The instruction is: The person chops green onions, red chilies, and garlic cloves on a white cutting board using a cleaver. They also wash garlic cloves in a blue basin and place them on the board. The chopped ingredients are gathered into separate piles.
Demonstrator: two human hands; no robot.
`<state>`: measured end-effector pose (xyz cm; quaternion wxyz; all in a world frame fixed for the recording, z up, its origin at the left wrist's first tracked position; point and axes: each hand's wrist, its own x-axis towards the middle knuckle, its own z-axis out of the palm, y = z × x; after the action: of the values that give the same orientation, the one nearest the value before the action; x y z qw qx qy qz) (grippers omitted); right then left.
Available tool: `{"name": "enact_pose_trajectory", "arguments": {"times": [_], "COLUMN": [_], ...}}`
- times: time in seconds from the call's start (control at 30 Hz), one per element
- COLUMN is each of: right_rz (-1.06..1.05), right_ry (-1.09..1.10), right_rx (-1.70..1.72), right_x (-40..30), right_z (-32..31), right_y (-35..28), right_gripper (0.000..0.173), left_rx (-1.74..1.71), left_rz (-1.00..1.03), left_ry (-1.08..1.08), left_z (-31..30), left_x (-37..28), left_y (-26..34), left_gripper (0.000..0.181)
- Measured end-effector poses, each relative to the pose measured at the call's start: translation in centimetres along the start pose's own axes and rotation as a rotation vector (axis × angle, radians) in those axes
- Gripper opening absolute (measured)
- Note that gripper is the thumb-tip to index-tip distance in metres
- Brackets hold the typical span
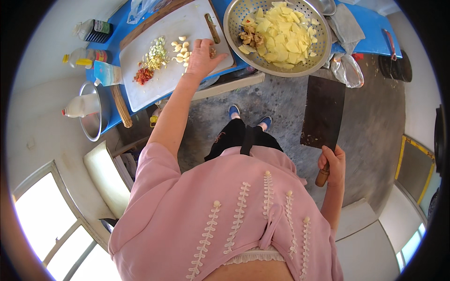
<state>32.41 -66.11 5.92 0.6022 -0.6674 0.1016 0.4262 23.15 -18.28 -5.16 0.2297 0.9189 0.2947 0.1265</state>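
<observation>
My right hand (333, 165) grips the wooden handle of a cleaver (322, 112), its wide dark blade held over the floor with small food bits stuck to it. Over the white cutting board (140, 95), my left hand (203, 59) is spread with thumb and fingers apart, beside peeled garlic cloves (181, 51). Whether its fingertips touch anything is hidden. Further left on the board lie chopped scallion (157, 47), minced yellowish bits (154, 63) and chopped red chili (143, 76). A small brownish heap (212, 52) shows between my thumb and fingers.
A steel colander (233, 42) of sliced potatoes (286, 35) and brown pieces (251, 37) stands right of the board. Bottles (84, 58), a blue-white pouch (107, 73), a corncob-like stick (121, 107) and a metal basin (105, 117) line the left. A grey cloth (346, 28) lies at right.
</observation>
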Motion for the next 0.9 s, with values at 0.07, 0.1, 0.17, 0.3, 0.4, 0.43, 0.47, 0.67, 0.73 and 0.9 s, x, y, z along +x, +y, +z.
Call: {"name": "enact_pose_trajectory", "arguments": {"times": [0.07,0.1,0.17,0.3,0.4,0.43,0.47,0.67,0.73,0.9], "right_rz": [-0.012,-0.022,-0.018,0.037,0.067,0.069,0.074,0.021,-0.040,-0.034], "right_ry": [0.003,0.004,0.028,0.041,0.027,0.020,0.025,0.046,0.025,0.042], "right_rx": [-0.011,-0.016,-0.018,0.000,-0.004,-0.016,-0.022,-0.050,-0.036,-0.008], "right_x": [0.1,0.1,-0.1,-0.8,-0.8,-0.6,-0.5,-0.8,-1.1,-1.3], "right_z": [0.3,0.5,1.1,3.0,4.7,5.2,5.8,7.9,8.2,7.2], "right_y": [-0.2,-0.2,-0.1,0.5,0.5,0.3,0.0,-1.3,-1.3,-0.7], "right_gripper": [0.018,0.018,0.018,0.017,0.014,0.014,0.014,0.015,0.015,0.014], "left_rx": [0.143,0.223,0.303,0.243,0.195,0.198,0.196,0.103,0.081,0.026], "left_rz": [0.047,0.077,0.118,0.170,0.223,0.245,0.271,0.512,0.580,0.676], "left_ry": [0.070,0.111,0.161,0.261,0.270,0.264,0.261,0.288,0.282,0.153], "left_z": [0.7,1.1,1.8,2.5,2.4,2.3,2.3,2.5,2.6,3.1], "left_x": [-0.2,-0.3,-0.6,-1.8,-2.7,-2.9,-2.9,-2.8,-2.3,-5.0], "left_y": [0.9,1.3,1.7,1.3,0.8,0.6,0.5,-0.6,-1.1,-0.6], "left_gripper": [0.043,0.044,0.045,0.037,0.035,0.036,0.036,0.031,0.026,0.020]}}
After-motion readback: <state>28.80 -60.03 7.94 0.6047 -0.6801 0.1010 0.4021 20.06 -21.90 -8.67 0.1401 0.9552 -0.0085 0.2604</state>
